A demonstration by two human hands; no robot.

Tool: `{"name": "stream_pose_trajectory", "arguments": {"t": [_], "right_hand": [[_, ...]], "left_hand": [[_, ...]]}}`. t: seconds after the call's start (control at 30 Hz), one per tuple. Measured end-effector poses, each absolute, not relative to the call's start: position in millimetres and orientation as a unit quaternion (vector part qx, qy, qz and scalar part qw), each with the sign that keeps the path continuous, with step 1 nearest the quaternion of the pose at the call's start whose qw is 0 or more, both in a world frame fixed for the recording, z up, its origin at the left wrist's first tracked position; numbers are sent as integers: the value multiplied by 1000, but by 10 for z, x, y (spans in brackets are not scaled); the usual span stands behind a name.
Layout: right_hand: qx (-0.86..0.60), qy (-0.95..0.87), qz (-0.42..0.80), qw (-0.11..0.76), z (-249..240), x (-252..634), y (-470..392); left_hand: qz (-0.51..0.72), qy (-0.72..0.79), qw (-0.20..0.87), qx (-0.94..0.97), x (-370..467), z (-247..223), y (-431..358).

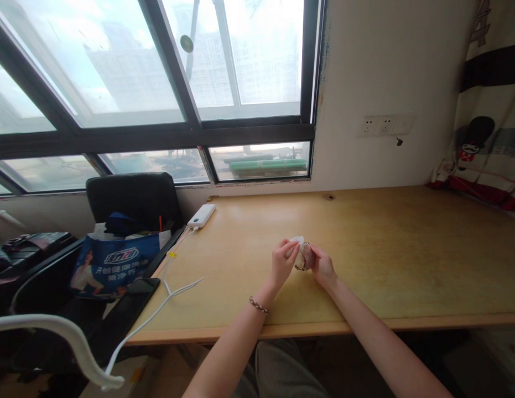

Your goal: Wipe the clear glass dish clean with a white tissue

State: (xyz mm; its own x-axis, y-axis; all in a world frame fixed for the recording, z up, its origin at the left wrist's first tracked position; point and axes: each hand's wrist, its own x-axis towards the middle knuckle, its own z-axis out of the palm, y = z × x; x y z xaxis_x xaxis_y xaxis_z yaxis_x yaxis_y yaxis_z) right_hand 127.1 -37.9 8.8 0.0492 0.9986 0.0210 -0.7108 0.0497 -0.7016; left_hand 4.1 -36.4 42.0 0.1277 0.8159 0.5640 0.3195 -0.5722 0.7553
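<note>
Over the front middle of the wooden table, both hands meet at a small round pinkish object [308,257] with a dark, patterned rim; its exact kind is too small to make out. My right hand [323,266] grips it by its right side, thumb and fingers closed on the edge. Pinched in my left hand [283,260] is a crumpled white tissue [297,240], held against the object's upper left. A braided bracelet [258,305] circles my left wrist.
A white power bank [202,216] lies at the table's left edge, with a white cable [170,296] trailing down. Left of the table, a black chair [133,193] holds a blue bag [116,265]. Wall sockets [385,125] and a curtain [489,110] are at the right.
</note>
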Motion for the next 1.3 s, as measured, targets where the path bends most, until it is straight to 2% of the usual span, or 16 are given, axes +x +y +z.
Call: {"name": "stream_pose_trajectory", "arguments": {"t": [0.17, 0.27, 0.63, 0.93, 1.1, 1.3], "right_hand": [[-249, -185, 689, 654, 131, 1360, -351], [-247, -163, 699, 651, 150, 1390, -342], [-236, -160, 712, 641, 75, 1308, -334], [-234, -172, 704, 648, 122, 1415, -337], [-239, -160, 675, 680, 68, 1510, -287], [-280, -52, 638, 715, 27, 1599, -232]], "left_hand": [[512, 427, 341, 663, 8, 343, -228], [516, 422, 364, 650, 16, 305, -216], [510, 360, 223, 749, 71, 302, -335], [515, 419, 236, 709, 52, 300, -299], [487, 404, 214, 744, 78, 276, -339], [449, 342, 194, 802, 142, 186, -406]]}}
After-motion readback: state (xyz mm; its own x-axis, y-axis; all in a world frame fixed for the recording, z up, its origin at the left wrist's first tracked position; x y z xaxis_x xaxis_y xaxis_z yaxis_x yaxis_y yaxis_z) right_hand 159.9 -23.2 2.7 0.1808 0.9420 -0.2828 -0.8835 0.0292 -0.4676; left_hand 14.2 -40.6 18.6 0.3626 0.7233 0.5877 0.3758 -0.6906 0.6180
